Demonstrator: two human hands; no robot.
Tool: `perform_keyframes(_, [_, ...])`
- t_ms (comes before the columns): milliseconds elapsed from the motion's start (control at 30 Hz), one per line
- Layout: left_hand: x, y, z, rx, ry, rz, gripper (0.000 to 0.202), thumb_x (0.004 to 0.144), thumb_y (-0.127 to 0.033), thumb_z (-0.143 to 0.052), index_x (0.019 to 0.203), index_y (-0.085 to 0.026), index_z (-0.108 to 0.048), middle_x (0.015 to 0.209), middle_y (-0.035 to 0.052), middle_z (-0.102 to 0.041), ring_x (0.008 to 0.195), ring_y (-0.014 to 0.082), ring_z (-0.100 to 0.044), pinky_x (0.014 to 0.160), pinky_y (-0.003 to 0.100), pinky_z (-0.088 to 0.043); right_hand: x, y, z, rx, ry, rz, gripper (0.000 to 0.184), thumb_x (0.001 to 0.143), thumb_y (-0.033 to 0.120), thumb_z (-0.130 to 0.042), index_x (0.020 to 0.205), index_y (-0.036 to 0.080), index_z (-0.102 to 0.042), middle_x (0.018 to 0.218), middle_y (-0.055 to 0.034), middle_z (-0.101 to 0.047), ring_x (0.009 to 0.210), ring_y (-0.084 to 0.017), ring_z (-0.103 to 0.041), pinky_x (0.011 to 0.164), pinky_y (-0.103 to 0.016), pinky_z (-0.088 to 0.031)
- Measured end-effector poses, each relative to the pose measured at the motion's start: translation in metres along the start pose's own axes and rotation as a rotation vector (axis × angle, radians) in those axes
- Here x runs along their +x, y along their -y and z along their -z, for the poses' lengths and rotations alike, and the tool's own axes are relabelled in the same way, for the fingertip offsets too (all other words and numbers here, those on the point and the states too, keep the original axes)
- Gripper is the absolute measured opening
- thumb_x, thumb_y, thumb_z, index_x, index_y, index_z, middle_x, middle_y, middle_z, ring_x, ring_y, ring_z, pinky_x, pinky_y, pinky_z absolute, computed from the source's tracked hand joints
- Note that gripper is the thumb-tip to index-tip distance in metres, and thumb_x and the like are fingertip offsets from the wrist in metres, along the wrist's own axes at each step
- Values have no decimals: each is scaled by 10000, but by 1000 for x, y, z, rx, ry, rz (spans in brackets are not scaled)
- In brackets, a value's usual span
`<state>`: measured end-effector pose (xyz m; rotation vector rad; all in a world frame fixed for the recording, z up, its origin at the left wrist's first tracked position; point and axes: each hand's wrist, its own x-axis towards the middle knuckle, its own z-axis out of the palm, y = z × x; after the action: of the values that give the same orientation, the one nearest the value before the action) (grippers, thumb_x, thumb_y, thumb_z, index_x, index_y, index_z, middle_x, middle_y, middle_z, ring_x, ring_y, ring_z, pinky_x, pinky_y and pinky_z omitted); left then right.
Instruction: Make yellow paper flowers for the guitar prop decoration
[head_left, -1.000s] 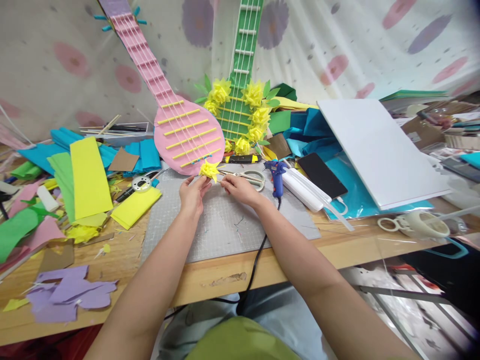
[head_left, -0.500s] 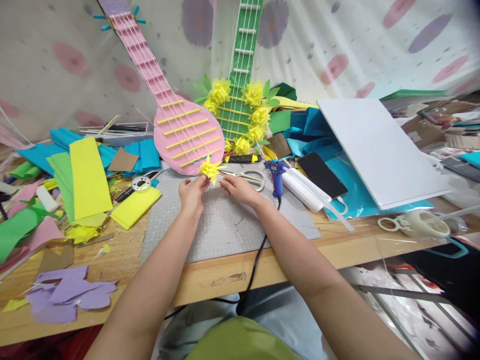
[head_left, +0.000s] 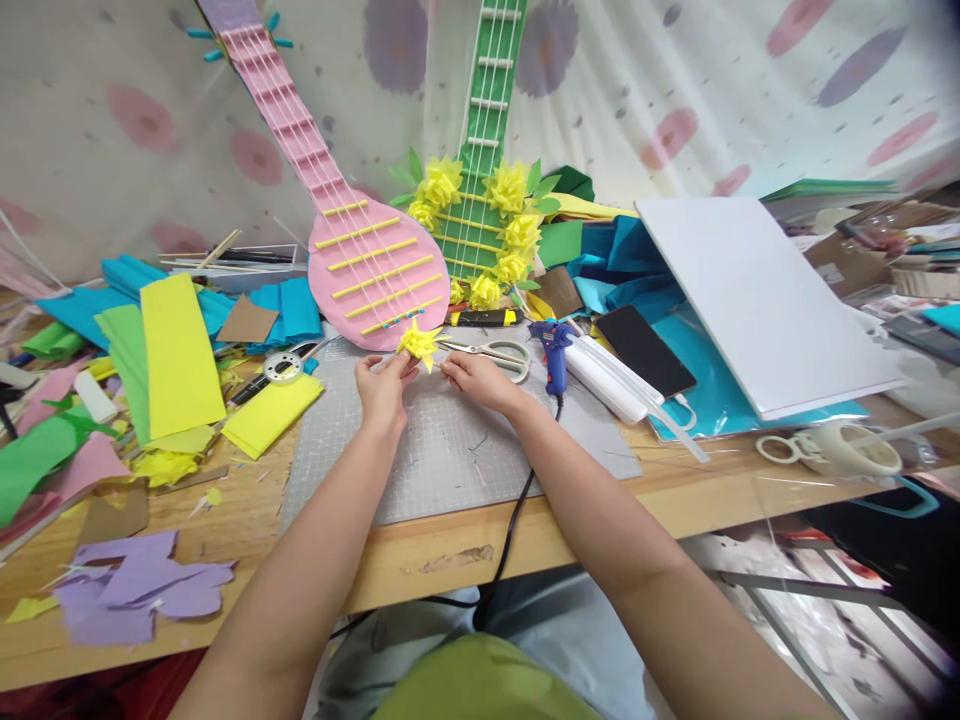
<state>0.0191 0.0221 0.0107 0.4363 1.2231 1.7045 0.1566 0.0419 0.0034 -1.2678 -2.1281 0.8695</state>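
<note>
A person works with bare hands over a grey mat (head_left: pixel 442 470) on a cluttered wooden surface (head_left: pixel 266 510). A yellow paper flower (head_left: pixel 420 343) is held just above the mat's far edge, in front of a pink guitar (head_left: pixel 382 265). The left hand (head_left: pixel 384 392) has it pinched between thumb and fingers. The right hand (head_left: pixel 478 378) is also closed at the fingertips, apparently on a thin stem at the flower's base, too fine to make out surely.

The flower looks nearly formed, its pointed petals spread, but it is not fixed to anything. The green guitar (head_left: pixel 484 160) behind seems further along, with yellow blooms (head_left: pixel 506 187) and leaves (head_left: pixel 546 190) around its body; the pink one is strung and crossed by yellow bars (head_left: pixel 358 233), with no blooms on it.

Scissors (head_left: pixel 480 348) and a blue glue gun (head_left: pixel 554 355) lie to the right, yellow paper (head_left: pixel 182 350) to the left.
</note>
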Motion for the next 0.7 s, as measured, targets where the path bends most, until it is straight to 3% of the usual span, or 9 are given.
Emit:
perform_keyframes(167, [4, 0, 0, 12, -37, 19, 383, 687, -10, -578, 793, -212, -271, 600, -45, -601, 550, 110, -635, 697, 284, -514, -1, 1, -1, -9, 15, 5, 238, 882, 246, -392, 730, 154, -551, 570, 32, -490, 578, -95, -442, 618, -212, -307])
perform_keyframes(467, [0, 5, 1, -18, 28, 29, 411, 656, -6, -628, 858, -194, -324, 698, 5, -638, 653, 125, -657, 763, 325, -511, -1, 0, -1, 4, 21, -45, 245, 890, 237, -369, 733, 157, -540, 540, 41, -481, 543, -90, -442, 609, -212, -311])
perform_keyframes(700, [0, 9, 0, -3, 11, -7, 447, 608, 42, -625, 842, -198, -329, 664, -30, -621, 629, 80, -625, 784, 307, -498, 0, 0, -4, 16, 29, -35, 254, 895, 248, -367, 733, 155, -539, 541, 41, -488, 554, -88, -447, 618, -210, -316])
